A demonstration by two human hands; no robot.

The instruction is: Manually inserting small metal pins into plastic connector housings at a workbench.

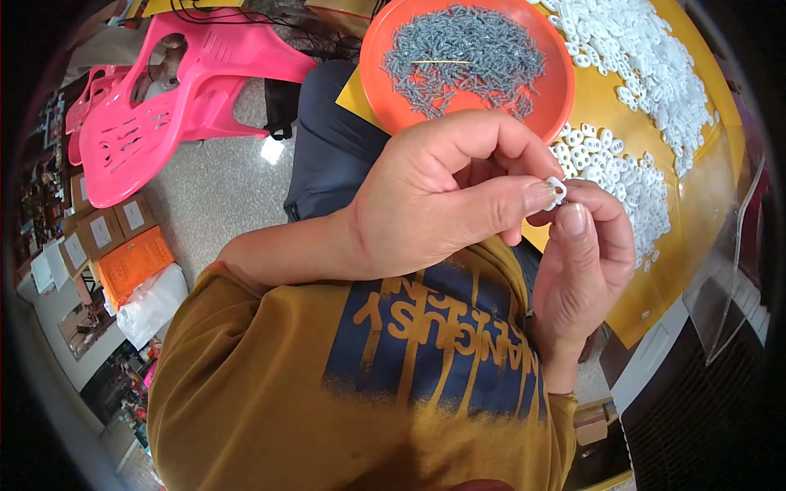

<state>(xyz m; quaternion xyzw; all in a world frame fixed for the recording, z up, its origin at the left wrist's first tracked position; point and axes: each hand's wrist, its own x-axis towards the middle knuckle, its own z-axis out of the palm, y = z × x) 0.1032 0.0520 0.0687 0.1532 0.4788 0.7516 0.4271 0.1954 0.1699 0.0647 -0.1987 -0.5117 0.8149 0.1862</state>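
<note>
My left hand [446,196] and my right hand [585,270] meet in front of my chest, fingertips together. Between them they pinch a small white plastic clip [557,192]; the left thumb and the right thumb press on it from either side. Something small and dark sits under the clip at the right fingertips, mostly hidden. Just beyond the hands stands an orange round plate [393,98] heaped with several small grey screws [463,57]. To the right of the hands lie piles of white plastic clips [622,176] on a yellow table top [696,221].
A pink plastic chair [155,106] lies tipped on the speckled floor at the left. Cardboard boxes and an orange box [131,262] stand along the left wall. A clear plastic sheet [737,270] and a dark grille are at the right.
</note>
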